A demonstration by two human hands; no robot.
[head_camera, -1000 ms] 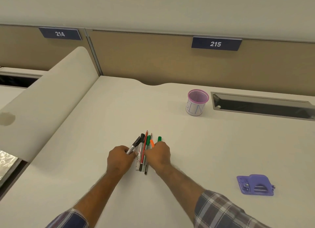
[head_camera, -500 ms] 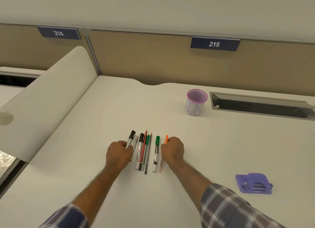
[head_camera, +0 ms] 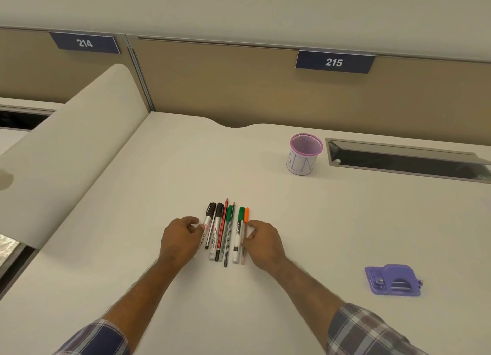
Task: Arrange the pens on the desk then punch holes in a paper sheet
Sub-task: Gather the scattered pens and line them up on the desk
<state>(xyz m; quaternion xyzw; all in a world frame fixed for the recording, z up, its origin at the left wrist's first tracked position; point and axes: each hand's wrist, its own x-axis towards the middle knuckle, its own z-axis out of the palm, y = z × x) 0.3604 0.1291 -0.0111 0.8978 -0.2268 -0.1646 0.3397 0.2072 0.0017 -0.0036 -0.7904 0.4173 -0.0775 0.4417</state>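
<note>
Several pens and pencils [head_camera: 225, 232] lie side by side in a row on the cream desk [head_camera: 159, 168], tips pointing away from me. My left hand [head_camera: 180, 239] rests at the row's left end, fingertips against a black-capped marker [head_camera: 208, 223]. At the right end my right hand [head_camera: 261, 239] touches an orange-capped pen [head_camera: 245, 222] beside a green-capped marker [head_camera: 238, 232]. Neither hand lifts a pen. A purple hole punch [head_camera: 393, 280] sits on the desk to the right. No paper sheet is visible.
A pink mesh pen cup [head_camera: 304, 154] stands at the back right, next to an open cable slot [head_camera: 403, 160] in the desk. A curved divider panel [head_camera: 66, 147] bounds the desk on the left. Partition walls with signs 214 and 215 stand behind.
The pens went from a tight bundle between both hands to a spread row. The leftmost black marker has been straightened into line, and the orange pen now lies against the green marker.
</note>
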